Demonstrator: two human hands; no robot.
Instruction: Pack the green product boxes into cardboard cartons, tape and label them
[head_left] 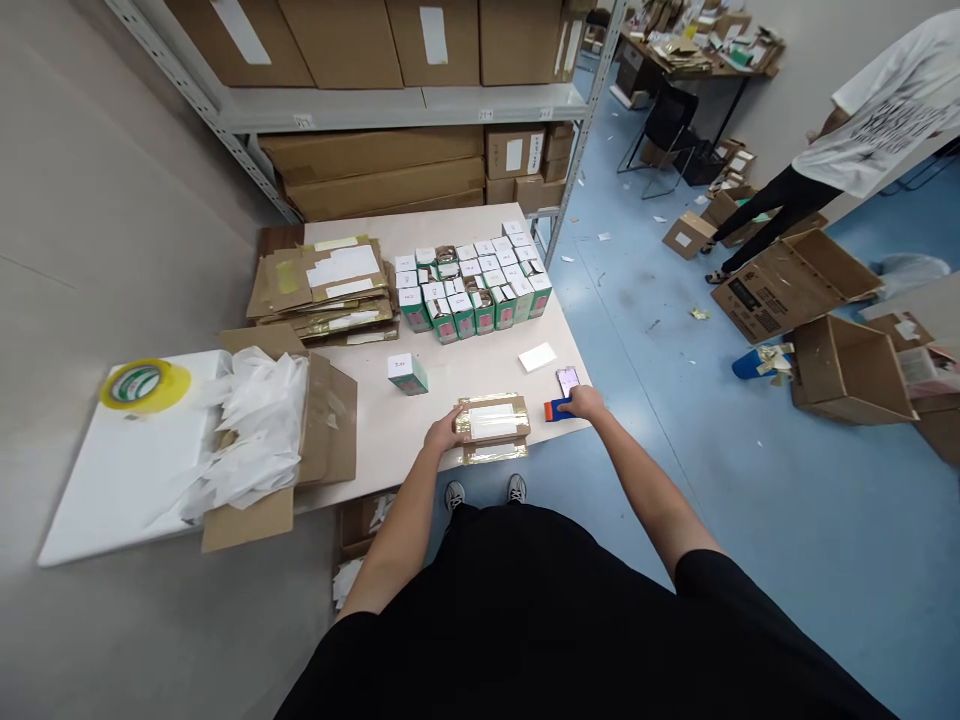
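My left hand (444, 432) is closed on the left edge of a small cardboard box (517, 410) with shiny tape and a white label, at the table's front edge. A taped cardboard flap (495, 453) shows on its near side. Toward the right corner, my right hand (585, 402) grips a small blue object with an orange end (555, 410); its exact kind is unclear. Just beyond that hand lies a phone (568, 378) with a lit screen. A white card (537, 357) rests farther back. One green-and-white carton (408, 374) stands behind and left of the box.
Rows of green-and-white cartons (480, 285) fill the table's back right. Flattened cardboard (322, 285) is stacked at back left. An open carton of white bags (330, 420) and a yellow tape roll (142, 385) are at left. Shelving (405, 108) stands behind; a person (877, 110) stands right.
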